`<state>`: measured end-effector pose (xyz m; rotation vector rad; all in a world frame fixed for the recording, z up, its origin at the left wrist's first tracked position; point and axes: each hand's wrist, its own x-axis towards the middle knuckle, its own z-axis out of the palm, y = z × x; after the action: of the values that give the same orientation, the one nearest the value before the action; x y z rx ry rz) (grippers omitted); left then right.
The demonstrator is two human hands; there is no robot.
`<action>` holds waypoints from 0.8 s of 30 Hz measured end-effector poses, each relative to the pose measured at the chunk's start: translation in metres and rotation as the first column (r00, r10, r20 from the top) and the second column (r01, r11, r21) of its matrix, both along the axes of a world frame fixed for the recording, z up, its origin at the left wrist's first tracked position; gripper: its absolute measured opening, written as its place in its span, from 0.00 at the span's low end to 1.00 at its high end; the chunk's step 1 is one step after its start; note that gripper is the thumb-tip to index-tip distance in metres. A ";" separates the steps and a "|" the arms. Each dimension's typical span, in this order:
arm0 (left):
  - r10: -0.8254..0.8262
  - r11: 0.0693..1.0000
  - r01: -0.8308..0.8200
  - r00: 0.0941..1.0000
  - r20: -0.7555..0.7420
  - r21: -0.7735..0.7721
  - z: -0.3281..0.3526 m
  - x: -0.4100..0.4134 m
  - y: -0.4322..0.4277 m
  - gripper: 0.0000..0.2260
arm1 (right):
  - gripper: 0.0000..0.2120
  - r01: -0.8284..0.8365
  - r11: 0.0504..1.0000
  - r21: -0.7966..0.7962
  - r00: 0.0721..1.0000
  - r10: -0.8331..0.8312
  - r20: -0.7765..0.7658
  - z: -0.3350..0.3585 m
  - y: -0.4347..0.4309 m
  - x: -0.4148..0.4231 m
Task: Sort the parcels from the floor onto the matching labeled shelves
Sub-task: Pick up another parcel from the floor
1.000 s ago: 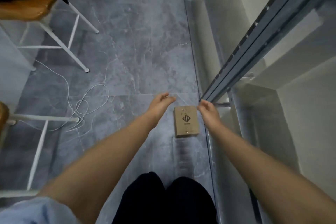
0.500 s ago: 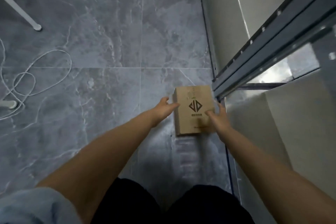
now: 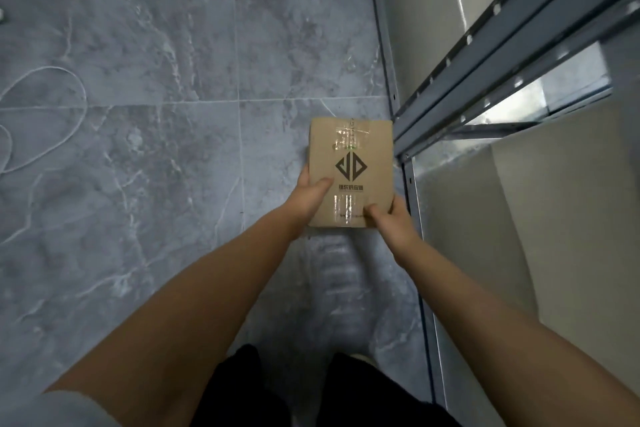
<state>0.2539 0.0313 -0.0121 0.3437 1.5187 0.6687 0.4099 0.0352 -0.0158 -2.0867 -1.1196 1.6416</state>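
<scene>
Grey stone floor (image 3: 156, 149) over most of the view, with white streaks and thin lines between the big tiles. On the right, a dark metal shelf frame (image 3: 485, 55) with little holes in its bars, slanting up to the top corner. Under it, a pale flat shelf board (image 3: 554, 201), running down the right side.

Two bare arms reaching forward from the bottom, one from each side, coming close together in the middle. A bit of light blue sleeve at the lower left corner. Black trousers (image 3: 311, 392) at the bottom, between the arms.

Far left, a thin white cord (image 3: 69, 114) lying in loose loops on the floor, well apart from the hands.

In the middle, a small brown cardboard parcel (image 3: 351, 149), flat side up, just beside the bottom corner of the shelf frame. Held over the floor between both hands. Hard to tell if touching the floor or lifted off it.

Left hand (image 3: 306, 199) closed on the parcel's left edge, thumb pressed flat on top, fingers tucked down the side. Right hand (image 3: 391, 222) closed on the near right corner, thumb on top, fingers curled round the right edge.

On the parcel's top, a dark diamond logo (image 3: 350, 167) with small letters below. Shiny clear tape (image 3: 349, 135) down the middle, over the far end and the near end.
</scene>
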 end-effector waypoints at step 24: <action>0.420 0.818 -0.420 0.903 0.091 0.393 0.699 -0.130 -0.048 0.08 | 0.23 -0.115 0.909 0.401 0.955 0.212 -0.207 0.691 -0.023 -0.119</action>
<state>0.1237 -0.0167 0.6872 0.3178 1.4602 1.3490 0.2910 0.0126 0.6754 -1.5331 -1.4273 1.5436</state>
